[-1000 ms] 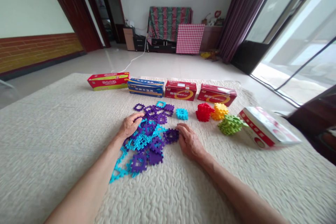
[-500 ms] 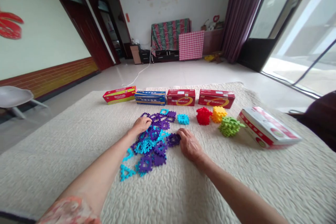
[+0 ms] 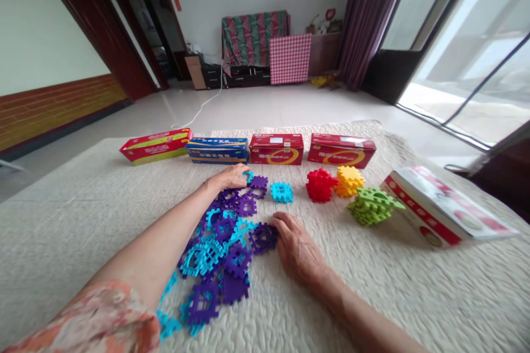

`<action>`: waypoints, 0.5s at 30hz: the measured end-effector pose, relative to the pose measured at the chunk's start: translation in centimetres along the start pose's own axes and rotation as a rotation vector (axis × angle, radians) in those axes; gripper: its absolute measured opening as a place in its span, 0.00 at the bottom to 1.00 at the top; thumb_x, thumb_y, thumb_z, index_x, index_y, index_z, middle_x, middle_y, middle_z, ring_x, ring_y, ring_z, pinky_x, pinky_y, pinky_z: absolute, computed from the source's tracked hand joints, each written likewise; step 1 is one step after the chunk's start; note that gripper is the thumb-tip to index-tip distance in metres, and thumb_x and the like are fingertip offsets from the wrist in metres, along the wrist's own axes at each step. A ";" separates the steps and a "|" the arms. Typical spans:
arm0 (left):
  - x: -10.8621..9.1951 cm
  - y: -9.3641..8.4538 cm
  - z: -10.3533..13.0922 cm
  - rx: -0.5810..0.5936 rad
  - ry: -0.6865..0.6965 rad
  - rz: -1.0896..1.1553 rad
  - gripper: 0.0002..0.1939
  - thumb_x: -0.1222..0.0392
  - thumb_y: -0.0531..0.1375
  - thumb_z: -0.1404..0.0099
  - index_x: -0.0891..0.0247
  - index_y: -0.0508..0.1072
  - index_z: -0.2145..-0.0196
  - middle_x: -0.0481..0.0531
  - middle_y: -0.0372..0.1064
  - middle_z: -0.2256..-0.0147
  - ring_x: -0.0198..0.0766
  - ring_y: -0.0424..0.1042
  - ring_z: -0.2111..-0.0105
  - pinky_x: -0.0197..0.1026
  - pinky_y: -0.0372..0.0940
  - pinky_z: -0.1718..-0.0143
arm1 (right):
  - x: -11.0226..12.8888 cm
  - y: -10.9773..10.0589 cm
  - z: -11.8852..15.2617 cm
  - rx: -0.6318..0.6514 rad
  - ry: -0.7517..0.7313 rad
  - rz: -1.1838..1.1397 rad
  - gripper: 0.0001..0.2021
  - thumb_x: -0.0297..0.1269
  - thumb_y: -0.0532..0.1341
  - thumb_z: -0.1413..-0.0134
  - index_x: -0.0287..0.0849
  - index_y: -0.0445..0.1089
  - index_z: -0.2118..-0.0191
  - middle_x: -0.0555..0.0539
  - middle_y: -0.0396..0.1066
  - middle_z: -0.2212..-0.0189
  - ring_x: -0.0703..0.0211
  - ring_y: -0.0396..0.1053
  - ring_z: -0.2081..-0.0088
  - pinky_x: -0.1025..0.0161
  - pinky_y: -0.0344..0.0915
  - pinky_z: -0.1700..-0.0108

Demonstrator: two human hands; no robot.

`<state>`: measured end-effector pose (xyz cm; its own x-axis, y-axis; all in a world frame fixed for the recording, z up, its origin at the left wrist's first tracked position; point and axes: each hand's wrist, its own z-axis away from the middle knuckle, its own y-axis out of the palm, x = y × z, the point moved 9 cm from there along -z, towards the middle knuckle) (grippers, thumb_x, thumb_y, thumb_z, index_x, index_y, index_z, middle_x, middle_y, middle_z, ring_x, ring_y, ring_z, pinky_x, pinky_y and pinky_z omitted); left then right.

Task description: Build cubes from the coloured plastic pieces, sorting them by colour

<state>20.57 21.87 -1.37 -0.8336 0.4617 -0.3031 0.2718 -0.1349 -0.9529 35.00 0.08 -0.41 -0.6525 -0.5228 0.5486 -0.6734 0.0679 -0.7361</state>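
A loose heap of purple pieces (image 3: 236, 288) and light blue pieces (image 3: 211, 253) lies on the cream quilted cover. At the heap's far end, my left hand (image 3: 232, 177) has its fingers closed on a small light blue piece (image 3: 248, 176). My right hand (image 3: 296, 242) rests at the heap's right side, its curled fingertips at the edge of a purple square piece (image 3: 264, 238); whether they grip it is unclear. A small light blue stack (image 3: 281, 192) stands beyond my right hand, with red (image 3: 321, 185), yellow (image 3: 350, 181) and green (image 3: 370, 206) stacks farther right.
Across the far side stand a red-and-green box (image 3: 159, 146), a blue box (image 3: 217, 151) and two red boxes (image 3: 276, 150) (image 3: 342, 150). A white-and-red box (image 3: 447, 207) lies at the right. Beyond the cover is a tiled floor.
My left hand has moved forward from the purple pieces to the light blue piece at the far end. The camera view has shifted closer and downward. My right hand stays beside the purple square.
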 end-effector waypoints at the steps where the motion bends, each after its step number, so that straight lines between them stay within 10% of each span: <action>1: 0.1 -0.1 0.1 -0.010 0.002 0.002 0.29 0.65 0.61 0.56 0.60 0.75 0.52 0.56 0.73 0.52 0.47 0.72 0.54 0.38 0.66 0.54 | -0.1 0.1 0.0 0.003 -0.001 0.008 0.22 0.20 0.50 0.51 0.42 0.65 0.51 0.42 0.65 0.51 0.54 0.64 0.50 0.56 0.63 0.45; 8: -0.2 -5.0 4.6 -0.341 -0.231 0.024 0.16 0.64 0.57 0.46 0.65 0.78 0.60 0.56 0.77 0.59 0.47 0.73 0.56 0.42 0.65 0.53 | 0.1 0.4 0.2 -0.019 -0.010 0.128 0.17 0.21 0.51 0.49 0.40 0.65 0.53 0.41 0.65 0.53 0.55 0.64 0.53 0.58 0.61 0.46; 15: -3.1 -6.4 11.1 -0.337 -0.337 0.077 0.18 0.60 0.56 0.39 0.62 0.76 0.52 0.51 0.78 0.60 0.41 0.76 0.60 0.37 0.67 0.58 | 0.2 0.2 0.1 -0.025 0.052 0.248 0.15 0.22 0.52 0.49 0.38 0.67 0.56 0.41 0.67 0.56 0.54 0.63 0.55 0.59 0.60 0.49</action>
<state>16.08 11.57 5.55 -0.8994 0.1439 -0.4127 0.4327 0.1601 -0.8872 34.74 -0.09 -0.47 -0.8155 -0.4430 0.3724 -0.4983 0.2102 -0.8412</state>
